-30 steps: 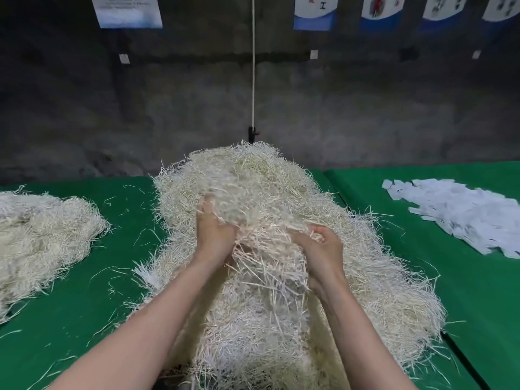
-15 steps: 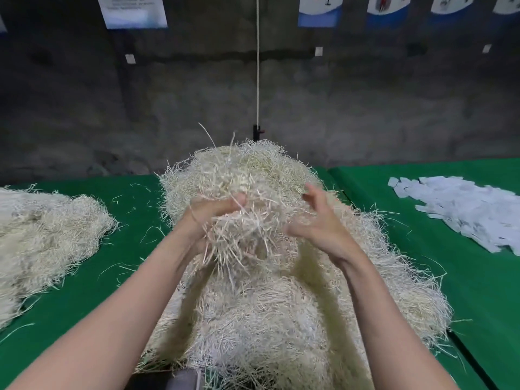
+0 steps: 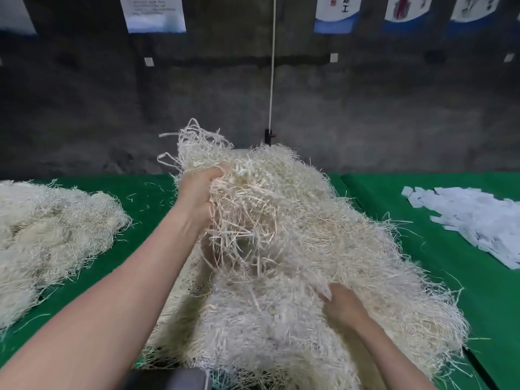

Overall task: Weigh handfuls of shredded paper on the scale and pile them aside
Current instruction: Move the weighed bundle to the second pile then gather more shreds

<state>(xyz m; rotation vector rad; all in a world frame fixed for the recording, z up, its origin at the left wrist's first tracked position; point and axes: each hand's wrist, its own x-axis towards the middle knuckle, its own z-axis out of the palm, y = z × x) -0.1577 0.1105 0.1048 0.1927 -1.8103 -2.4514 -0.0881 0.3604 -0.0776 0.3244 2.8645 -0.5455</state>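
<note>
**One Hand Lifts a Clump While the Other Works the Heap**

The left hand (image 3: 201, 192) is curled round a clump (image 3: 247, 218) of cream shredded paper. Its fingers are buried in the strands and it holds the clump raised above the main heap (image 3: 351, 277). Loose ends trail down from the clump into the heap, so it is probably held high to pull tangled strips free before weighing.

The right hand (image 3: 342, 306) sits lower and nearer the person, against the heap's near slope. Its fingers reach into the paper. Blur and covering strands hide whether they grip or only press, perhaps to hold the heap down while the other hand lifts.

Outward of the left arm lies a flatter side pile (image 3: 53, 235) of the same shreds on the green cloth (image 3: 146, 220), likely the weighed portions. Beyond the right hand is a scatter of white slips (image 3: 475, 218).

Below the left forearm, at the frame's edge, a dark grey object (image 3: 168, 380) peeks out. It may be the scale, though that cannot be told.

Posters (image 3: 154, 12) hang on the far wall, and their print is too blurred to read.
</note>
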